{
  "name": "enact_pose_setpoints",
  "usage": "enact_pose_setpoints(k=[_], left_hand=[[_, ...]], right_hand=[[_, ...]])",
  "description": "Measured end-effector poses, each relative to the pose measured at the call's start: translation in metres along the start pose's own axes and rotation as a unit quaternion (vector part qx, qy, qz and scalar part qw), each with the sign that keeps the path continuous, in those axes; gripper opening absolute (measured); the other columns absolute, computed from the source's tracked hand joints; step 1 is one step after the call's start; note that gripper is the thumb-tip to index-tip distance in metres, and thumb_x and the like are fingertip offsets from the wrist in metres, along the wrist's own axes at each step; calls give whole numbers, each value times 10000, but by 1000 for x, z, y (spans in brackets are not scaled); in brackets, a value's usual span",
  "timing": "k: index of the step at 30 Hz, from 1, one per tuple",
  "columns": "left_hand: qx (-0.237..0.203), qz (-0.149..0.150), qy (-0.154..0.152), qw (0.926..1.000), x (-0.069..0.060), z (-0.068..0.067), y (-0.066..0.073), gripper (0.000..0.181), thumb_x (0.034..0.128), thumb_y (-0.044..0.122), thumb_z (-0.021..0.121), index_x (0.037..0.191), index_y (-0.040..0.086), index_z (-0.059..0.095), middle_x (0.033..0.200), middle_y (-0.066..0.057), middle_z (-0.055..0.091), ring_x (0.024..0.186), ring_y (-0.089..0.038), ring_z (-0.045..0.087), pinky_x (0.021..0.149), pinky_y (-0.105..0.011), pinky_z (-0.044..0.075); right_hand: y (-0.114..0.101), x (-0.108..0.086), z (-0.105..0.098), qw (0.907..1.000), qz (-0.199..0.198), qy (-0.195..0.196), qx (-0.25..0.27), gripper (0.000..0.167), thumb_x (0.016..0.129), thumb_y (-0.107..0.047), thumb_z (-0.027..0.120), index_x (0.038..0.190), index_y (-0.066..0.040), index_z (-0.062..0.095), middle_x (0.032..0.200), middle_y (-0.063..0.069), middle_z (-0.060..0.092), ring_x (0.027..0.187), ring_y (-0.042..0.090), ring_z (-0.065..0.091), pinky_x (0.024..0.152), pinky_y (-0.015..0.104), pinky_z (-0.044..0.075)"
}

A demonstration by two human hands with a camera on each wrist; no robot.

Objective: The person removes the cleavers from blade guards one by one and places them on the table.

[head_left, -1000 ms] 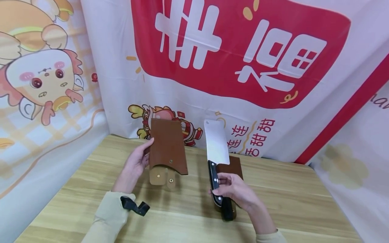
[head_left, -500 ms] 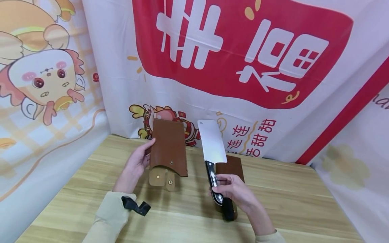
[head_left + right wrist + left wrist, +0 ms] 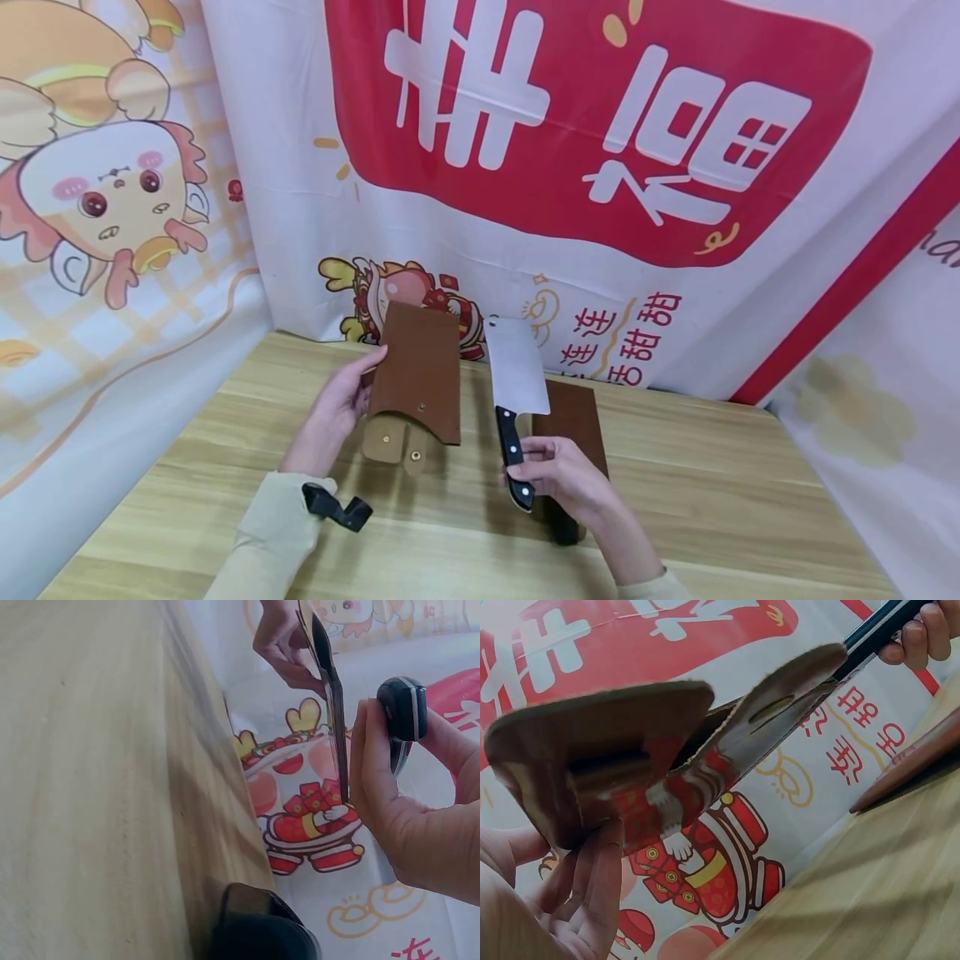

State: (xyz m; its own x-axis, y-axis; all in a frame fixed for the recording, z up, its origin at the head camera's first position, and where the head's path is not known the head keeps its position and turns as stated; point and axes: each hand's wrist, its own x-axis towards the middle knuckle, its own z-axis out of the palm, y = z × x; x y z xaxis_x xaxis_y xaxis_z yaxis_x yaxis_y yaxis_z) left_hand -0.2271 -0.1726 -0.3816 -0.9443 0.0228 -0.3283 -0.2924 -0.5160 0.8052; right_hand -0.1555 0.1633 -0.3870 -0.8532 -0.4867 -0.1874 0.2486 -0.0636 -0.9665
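Note:
My left hand [image 3: 347, 392] grips a brown leather knife sheath [image 3: 420, 358] by its left edge, held up above the table. Two tan strap tabs with metal snaps hang at the sheath's lower, mouth end. In the left wrist view the sheath [image 3: 682, 742] looks hollow, its mouth edges apart. My right hand [image 3: 558, 471] pinches the black riveted handle of a cleaver [image 3: 519, 367], its blade pointing up and away. Blade and sheath are side by side, with a gap between them in the head view. The right wrist view shows the handle's butt end [image 3: 402, 709] between thumb and fingers.
A second brown sheath [image 3: 573, 417] lies on the wooden table [image 3: 712, 500] behind my right hand, a black handle [image 3: 561, 523] sticking out toward me. Printed cloth [image 3: 480, 225] hangs at the back and both sides. A black strap [image 3: 337, 507] circles my left wrist.
The cleaver has moved left and slightly down, nearer the held sheath. The sheath has tilted and lowered a little. Both hands keep their grip, and the second sheath stays put.

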Motion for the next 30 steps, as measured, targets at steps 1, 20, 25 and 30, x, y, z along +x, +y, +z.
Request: enact_pose_setpoints(k=[1, 20, 25, 30], left_hand=[[44, 2, 0, 10000, 1, 0, -1, 226, 1011, 211, 695, 793, 167, 738, 703, 38, 730, 560, -62, 676, 519, -167, 541], [487, -380, 283, 9977, 19, -9, -27, 223, 992, 296, 729, 802, 180, 735, 670, 56, 691, 493, -29, 585, 441, -132, 446], [611, -434, 317, 9967, 24, -13, -31, 215, 991, 307, 730, 818, 179, 730, 685, 57, 698, 508, -36, 589, 460, -139, 455], [591, -427, 225, 9971, 26, -12, -34, 214, 1002, 293, 716, 823, 177, 724, 715, 49, 718, 538, -42, 617, 484, -151, 482]], right_hand=[[1, 1, 1, 10000, 21, -10, 37, 187, 912, 34, 690, 1089, 67, 637, 916, 123, 760, 845, 199, 754, 716, 269, 605], [16, 9, 15, 9991, 307, 188, 228, 210, 913, -26, 707, 1088, 74, 651, 900, 109, 750, 863, 212, 751, 740, 266, 597], [21, 9, 16, 9992, 261, 150, 278, 203, 916, -16, 695, 1086, 84, 646, 872, 80, 739, 831, 191, 744, 739, 263, 599], [24, 11, 19, 9988, 314, 105, 368, 199, 920, -7, 688, 1087, 89, 638, 864, 80, 736, 821, 183, 741, 737, 256, 601]])
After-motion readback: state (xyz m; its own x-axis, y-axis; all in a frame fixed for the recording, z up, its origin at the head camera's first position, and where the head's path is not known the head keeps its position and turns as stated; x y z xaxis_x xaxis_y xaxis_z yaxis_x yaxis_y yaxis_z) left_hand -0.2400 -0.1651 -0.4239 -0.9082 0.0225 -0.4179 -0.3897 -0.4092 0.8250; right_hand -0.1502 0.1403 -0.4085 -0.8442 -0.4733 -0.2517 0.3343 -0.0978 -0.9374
